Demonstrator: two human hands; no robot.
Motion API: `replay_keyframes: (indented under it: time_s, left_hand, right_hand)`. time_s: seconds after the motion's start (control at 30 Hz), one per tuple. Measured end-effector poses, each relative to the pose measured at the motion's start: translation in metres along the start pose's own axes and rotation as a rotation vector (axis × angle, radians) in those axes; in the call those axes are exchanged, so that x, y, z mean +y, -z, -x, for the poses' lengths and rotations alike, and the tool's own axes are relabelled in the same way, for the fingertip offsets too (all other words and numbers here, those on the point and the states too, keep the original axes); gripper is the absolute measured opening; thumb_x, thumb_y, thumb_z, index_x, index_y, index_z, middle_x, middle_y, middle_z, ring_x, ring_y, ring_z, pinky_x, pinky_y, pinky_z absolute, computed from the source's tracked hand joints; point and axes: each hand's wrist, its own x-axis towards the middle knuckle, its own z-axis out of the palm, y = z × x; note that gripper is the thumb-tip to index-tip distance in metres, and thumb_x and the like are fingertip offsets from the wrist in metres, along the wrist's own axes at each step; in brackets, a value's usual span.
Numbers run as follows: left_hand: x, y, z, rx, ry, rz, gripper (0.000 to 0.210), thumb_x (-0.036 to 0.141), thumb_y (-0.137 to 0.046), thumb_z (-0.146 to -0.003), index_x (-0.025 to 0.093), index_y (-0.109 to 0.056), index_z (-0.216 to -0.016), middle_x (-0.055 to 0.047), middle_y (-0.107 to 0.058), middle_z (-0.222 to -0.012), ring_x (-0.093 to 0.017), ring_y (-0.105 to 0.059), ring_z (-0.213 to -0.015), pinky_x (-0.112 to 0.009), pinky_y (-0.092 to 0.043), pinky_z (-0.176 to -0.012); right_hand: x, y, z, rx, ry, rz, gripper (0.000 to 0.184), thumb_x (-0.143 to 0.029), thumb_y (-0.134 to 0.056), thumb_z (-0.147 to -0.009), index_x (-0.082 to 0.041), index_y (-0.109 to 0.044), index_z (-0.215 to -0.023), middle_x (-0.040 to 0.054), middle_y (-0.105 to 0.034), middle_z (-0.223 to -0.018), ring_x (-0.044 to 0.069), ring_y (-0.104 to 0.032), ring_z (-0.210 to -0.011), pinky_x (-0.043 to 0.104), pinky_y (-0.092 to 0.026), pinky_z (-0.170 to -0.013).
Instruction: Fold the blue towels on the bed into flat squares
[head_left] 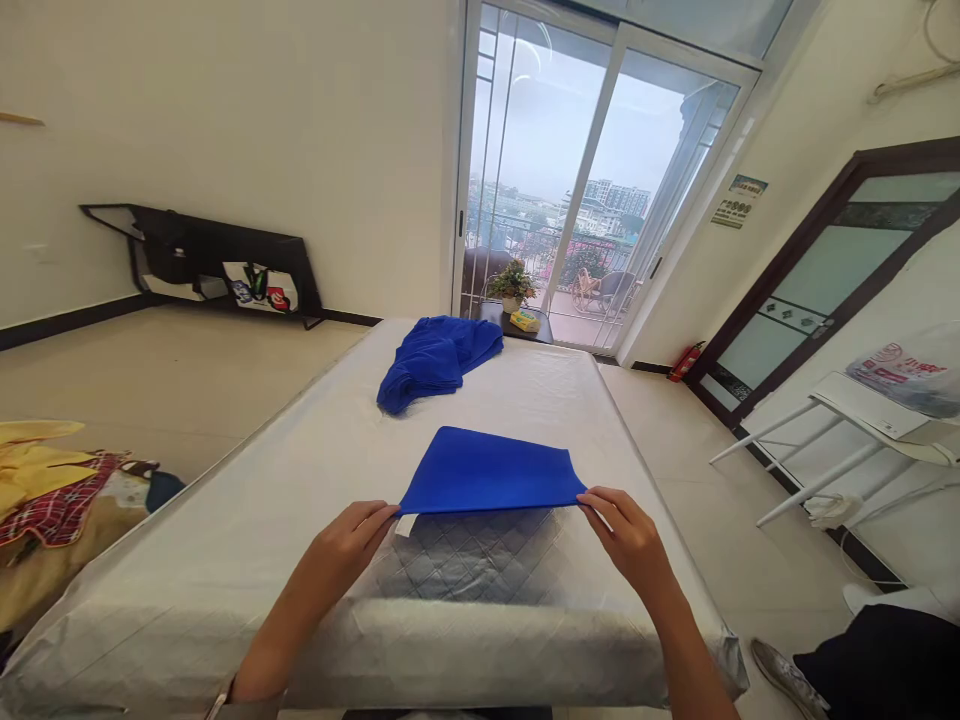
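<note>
A smooth blue cloth (491, 470) is stretched between my two hands above the near half of a covered mattress (330, 560). Its near edge is raised, and a shadow falls below it. My left hand (349, 540) pinches the near left corner, beside a small white tag (406, 526). At the near right corner, the fingers of my right hand (626, 530) are closed on the same cloth. Farther back on the mattress lies a loose, crumpled heap of blue fabric (439, 360), apart from both hands.
Yellow and plaid clothes (60, 485) are heaped at the left. Beyond the mattress, a small dark table (536, 330) bears a potted plant (512, 285). A white folding table (862, 405) stands right, above a person's shoe (784, 680). A black frame (225, 245) leans against the wall.
</note>
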Motion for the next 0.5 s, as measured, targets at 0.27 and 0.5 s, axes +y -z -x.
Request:
replay_keyframes:
  time_s: [0.27,0.5]
  left_hand:
    - [0.015,0.054,-0.047,0.255,-0.165,-0.059,0.045,0.015,-0.064,-0.090,0.027,-0.059,-0.133,-0.003,-0.074,-0.105,-0.017,-0.071,-0.091,-0.033,-0.059,-0.090]
    - [0.047,0.101,-0.099,0.284,-0.213,-0.008,0.058,0.011,-0.060,-0.091,0.036,-0.051,-0.143,0.000,-0.075,-0.106,-0.019,-0.072,-0.094,-0.038,-0.062,-0.088]
  right_hand:
    - [-0.007,0.056,-0.014,0.115,0.009,0.066,0.037,-0.007,-0.069,-0.088,-0.024,-0.067,-0.121,0.0043,-0.071,-0.096,0.018,-0.066,-0.084,0.033,-0.055,-0.079]
    - [-0.008,0.110,-0.034,0.287,-0.013,0.176,0.044,-0.005,-0.074,-0.083,-0.030,-0.070,-0.119,0.0021,-0.071,-0.095,0.017,-0.067,-0.081,0.031,-0.055,-0.076]
